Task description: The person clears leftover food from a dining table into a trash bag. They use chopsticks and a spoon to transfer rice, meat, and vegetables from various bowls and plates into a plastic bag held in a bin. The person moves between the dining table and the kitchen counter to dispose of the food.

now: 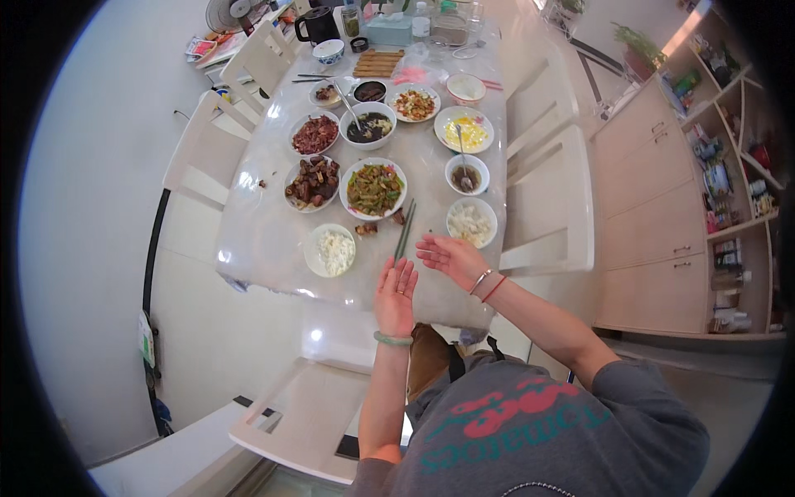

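Both hands are held over the near edge of the dining table, palms showing and fingers stretched out. My left hand [396, 296], with a green bangle at the wrist, holds nothing. To its right my right hand [452, 258], with a silver bracelet and a red cord, is likewise bare. Dark chopsticks [406, 230] lie on the table just beyond my left fingertips. A bowl of white rice [336, 252] stands to the left, and another bowl with pale white food [472, 222] is beside my right hand. Farther ahead is a plate of green stir-fry [373, 189].
Dishes of dark meat chunks [312, 182], reddish shreds [315, 134], dark soup [368, 124] and yellow food [464, 131] fill the table's middle. A black kettle [317, 26] and tissue box [389, 30] stand at the far end. White chairs [546, 199] line the sides.
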### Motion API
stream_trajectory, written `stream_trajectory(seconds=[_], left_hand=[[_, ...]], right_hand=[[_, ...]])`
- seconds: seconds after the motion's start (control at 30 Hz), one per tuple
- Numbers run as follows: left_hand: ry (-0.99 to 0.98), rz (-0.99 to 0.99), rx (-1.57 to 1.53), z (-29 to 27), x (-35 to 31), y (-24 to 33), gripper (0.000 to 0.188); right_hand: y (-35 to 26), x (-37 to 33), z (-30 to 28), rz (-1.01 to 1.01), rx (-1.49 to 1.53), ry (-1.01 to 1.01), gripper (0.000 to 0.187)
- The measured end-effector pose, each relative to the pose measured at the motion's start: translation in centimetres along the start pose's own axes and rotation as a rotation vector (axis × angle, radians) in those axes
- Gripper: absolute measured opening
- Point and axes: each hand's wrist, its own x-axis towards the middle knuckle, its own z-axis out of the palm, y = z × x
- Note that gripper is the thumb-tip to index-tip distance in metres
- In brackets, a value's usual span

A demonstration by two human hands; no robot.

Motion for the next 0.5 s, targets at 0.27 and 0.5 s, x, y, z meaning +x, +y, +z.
stream_trajectory(seconds=[0.27, 0.5], left_hand=[[0.131, 0.030, 0.049, -0.1, 10.4, 2.7, 0.047], [0.215, 0.140, 0.156, 1.8, 16.1, 5.5, 0.050]], right_hand=[[-2.8, 16.0, -2.5, -0.140, -0.450, 0.362, 0.037], [-4.2, 23.0, -4.5, -0.107, -0.658, 0.458, 0.037]])
